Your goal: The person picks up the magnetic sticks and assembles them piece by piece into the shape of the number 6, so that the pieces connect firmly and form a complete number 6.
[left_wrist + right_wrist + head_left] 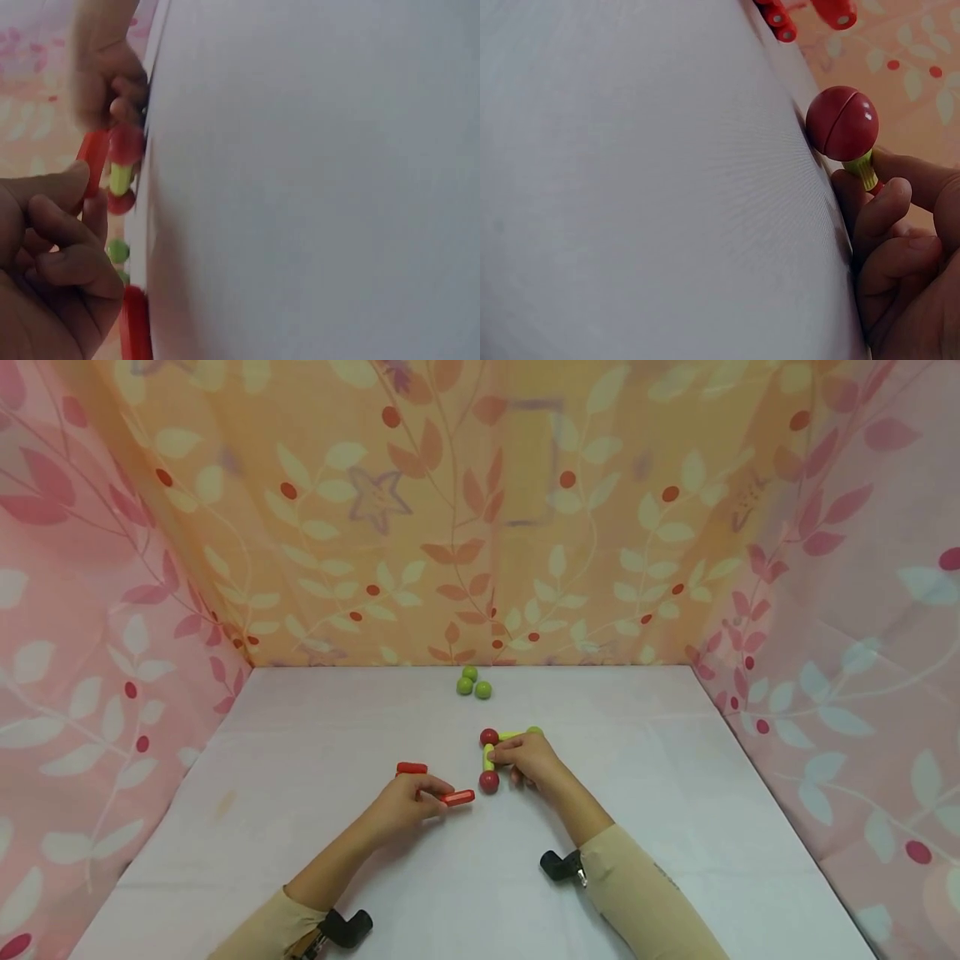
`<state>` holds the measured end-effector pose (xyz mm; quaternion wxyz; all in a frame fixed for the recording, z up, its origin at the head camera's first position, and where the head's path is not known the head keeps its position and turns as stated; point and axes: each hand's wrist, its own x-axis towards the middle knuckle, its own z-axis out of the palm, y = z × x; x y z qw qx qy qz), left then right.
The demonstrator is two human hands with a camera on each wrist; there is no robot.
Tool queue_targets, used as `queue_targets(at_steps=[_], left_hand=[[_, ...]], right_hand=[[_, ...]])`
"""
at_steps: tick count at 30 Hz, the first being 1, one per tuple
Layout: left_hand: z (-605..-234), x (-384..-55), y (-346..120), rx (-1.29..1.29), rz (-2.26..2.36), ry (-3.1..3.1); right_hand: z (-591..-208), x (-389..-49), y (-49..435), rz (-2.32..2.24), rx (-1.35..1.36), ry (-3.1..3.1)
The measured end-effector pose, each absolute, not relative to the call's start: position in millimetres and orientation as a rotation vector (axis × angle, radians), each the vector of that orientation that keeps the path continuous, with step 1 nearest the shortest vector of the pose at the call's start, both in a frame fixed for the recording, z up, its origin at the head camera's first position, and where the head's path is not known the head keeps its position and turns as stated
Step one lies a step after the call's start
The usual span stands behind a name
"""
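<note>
My left hand (405, 802) pinches a red magnetic stick (459, 797) between thumb and fingers, one end pointing toward the joined pieces. Two red balls (489, 782) are linked by a yellow-green stick (488, 760), which my right hand (534, 762) pinches near the tabletop. From the farther red ball (489, 737) a second yellow-green stick (512, 736) runs right to a green ball (534, 730), partly hidden by the hand. In the right wrist view, the nearer red ball (843, 124) shows a seam, and silver dots mark the ends of the red sticks (777, 18).
Beyond the left hand, more red sticks (412, 767) lie on the white tabletop (637, 735), partly covered by it. Three loose green balls (483, 690) sit near the back edge. Floral curtains (450, 527) enclose the table at the back and sides.
</note>
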<state>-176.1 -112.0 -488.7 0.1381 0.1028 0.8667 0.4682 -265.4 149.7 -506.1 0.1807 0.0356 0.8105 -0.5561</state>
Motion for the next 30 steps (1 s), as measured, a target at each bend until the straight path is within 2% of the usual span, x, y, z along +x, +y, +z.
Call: queue_targets(at_steps=[10,30], left_hand=[[-503,-165,-91,0.197,1.507,2.465],[-501,-163,-73,0.051,1.501,2.481]], right_hand=[[-508,-270,150,-1.561,0.12,2.287],[-505,-270,147,-1.632,0.163,2.228]])
